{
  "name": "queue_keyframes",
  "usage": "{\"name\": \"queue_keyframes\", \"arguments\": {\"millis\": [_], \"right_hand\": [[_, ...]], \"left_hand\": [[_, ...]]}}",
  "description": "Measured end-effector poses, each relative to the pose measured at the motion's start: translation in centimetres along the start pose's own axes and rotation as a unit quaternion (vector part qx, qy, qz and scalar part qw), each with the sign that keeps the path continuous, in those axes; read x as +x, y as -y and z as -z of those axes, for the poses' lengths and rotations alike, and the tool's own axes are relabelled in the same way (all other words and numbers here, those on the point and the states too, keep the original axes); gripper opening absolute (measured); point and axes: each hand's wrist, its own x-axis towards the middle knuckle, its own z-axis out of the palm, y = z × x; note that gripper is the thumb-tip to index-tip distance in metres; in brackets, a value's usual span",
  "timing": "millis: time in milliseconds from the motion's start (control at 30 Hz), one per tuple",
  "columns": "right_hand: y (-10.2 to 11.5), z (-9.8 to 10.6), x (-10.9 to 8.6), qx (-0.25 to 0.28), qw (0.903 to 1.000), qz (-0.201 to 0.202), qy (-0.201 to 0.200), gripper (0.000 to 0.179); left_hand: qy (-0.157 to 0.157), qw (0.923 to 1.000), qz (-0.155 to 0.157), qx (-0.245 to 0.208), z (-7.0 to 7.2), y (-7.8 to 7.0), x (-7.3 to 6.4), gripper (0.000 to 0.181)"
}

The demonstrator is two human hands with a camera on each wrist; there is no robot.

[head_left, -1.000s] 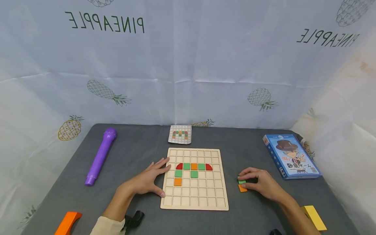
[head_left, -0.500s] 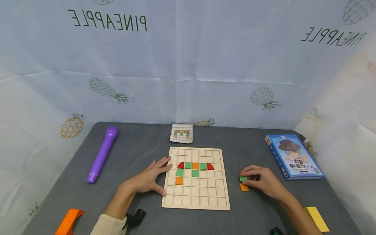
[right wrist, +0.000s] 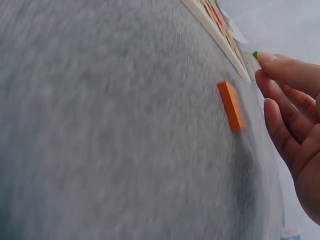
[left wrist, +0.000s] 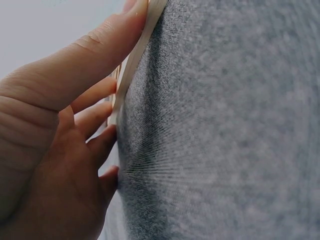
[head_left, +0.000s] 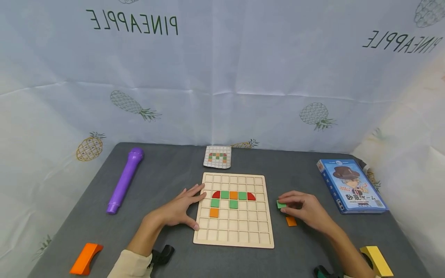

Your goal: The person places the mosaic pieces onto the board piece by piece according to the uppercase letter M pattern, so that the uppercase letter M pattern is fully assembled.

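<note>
A wooden grid board [head_left: 233, 235] lies mid-table, with red quarter-round, green and orange tiles set in its upper cells. My left hand [head_left: 182, 208] rests at the board's left edge, fingers spread and straight; in the left wrist view the thumb [left wrist: 100, 47] lies along the rim. Right of the board, my right hand [head_left: 306, 210] pinches a green square tile [head_left: 281, 205] between thumb and fingers. Only a corner of that green tile [right wrist: 255, 54] shows in the right wrist view. Below this hand an orange square tile [head_left: 291, 221] lies on the grey cloth.
Behind the board lies a small pattern card [head_left: 217, 157] with a printed grid. A purple microphone-shaped stick [head_left: 125, 181] is at the left, an orange arch block [head_left: 86, 258] at front left. On the right are a blue game box [head_left: 352, 185] and a yellow block [head_left: 377, 260].
My right hand has lifted the green tile away from beside the orange one and moved it slightly left, toward the board. The left hand stays at the board's edge. The head view has shifted slightly.
</note>
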Motion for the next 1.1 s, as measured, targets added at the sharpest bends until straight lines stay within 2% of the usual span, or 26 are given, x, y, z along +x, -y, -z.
{"name": "queue_keyframes", "arguments": {"millis": [633,867,1100], "right_hand": [[2.6,-2.1,3.1,0.047,0.9977,0.033,0.036,0.017],[3.3,-3.6,3.8,0.050,0.9967,0.036,0.052,0.019],[3.7,-4.6,4.0,0.050,0.9970,0.034,0.049,0.021]], "left_hand": [[0.002,0.9999,0.011,-0.002,0.2,-0.2,0.1,0.109],[0.004,0.9999,0.016,-0.003,0.3,-0.3,0.1,0.110],[0.003,0.9999,0.012,-0.005,0.2,-0.3,0.0,0.110]]}}
